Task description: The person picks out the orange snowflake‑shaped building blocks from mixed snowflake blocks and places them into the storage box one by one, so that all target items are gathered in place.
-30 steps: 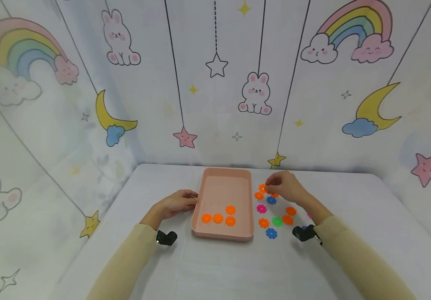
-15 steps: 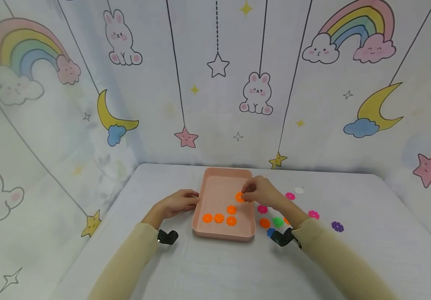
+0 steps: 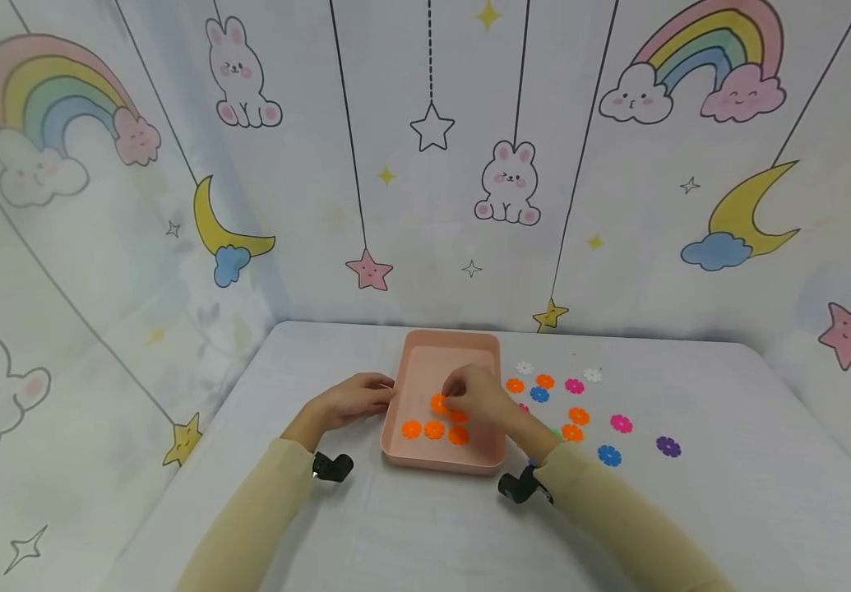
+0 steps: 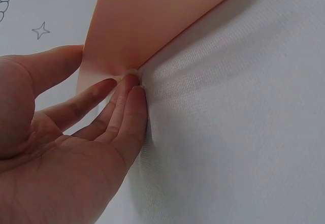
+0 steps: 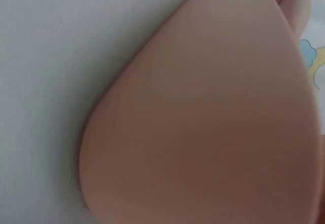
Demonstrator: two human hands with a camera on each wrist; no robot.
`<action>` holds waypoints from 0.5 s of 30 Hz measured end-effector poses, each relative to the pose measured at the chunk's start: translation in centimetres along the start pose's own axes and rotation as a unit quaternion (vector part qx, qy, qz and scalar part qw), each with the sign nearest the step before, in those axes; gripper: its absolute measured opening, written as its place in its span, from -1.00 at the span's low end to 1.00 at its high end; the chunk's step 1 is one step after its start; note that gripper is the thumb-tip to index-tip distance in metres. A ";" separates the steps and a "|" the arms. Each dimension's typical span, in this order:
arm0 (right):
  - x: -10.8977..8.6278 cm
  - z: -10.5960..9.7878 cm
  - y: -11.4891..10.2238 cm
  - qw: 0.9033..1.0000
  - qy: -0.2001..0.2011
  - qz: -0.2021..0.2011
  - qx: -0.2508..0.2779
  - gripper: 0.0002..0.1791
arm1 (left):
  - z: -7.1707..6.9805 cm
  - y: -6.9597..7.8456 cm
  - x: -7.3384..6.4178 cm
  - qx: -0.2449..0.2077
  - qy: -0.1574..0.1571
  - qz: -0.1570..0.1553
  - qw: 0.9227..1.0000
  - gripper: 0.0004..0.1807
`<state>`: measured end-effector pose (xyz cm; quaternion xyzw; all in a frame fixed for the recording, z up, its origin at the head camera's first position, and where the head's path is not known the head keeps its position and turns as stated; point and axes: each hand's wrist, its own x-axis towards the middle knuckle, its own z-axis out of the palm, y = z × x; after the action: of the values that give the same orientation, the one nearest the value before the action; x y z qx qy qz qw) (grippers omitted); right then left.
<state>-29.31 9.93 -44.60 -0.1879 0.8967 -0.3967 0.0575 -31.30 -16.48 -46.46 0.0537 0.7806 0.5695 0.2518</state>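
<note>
orange disc [image 3: 437, 404] is pinched between curled fingers of the right hand [image 3: 480, 396], over the tray [image 3: 425, 359] near other discs [image 3: 434, 430]. the left hand [image 3: 353, 396] has its fingers loosely extended, touching the tray's outer side.

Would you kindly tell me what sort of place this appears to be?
Probably a small tabletop play or craft corner: a white-covered table, a backdrop printed with rabbits and rainbows, and a pink tray holding orange flower-shaped discs.
</note>
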 end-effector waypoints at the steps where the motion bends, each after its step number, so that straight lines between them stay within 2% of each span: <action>1: 0.0 0.2 0.0 1.000 0.002 0.000 -0.004 -0.93 | 0.0 0.0 0.0 0.000 0.000 0.000 1.000 -0.55; 15: 0.3 1.2 0.2 0.999 0.000 0.009 -0.037 -0.92 | 0.0 0.0 0.0 0.000 -0.001 0.000 1.000 -0.55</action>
<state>-29.35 9.08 -45.55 -0.1819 0.9123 -0.3630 0.0541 -31.27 -16.51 -46.44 0.0541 0.7805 0.5695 0.2523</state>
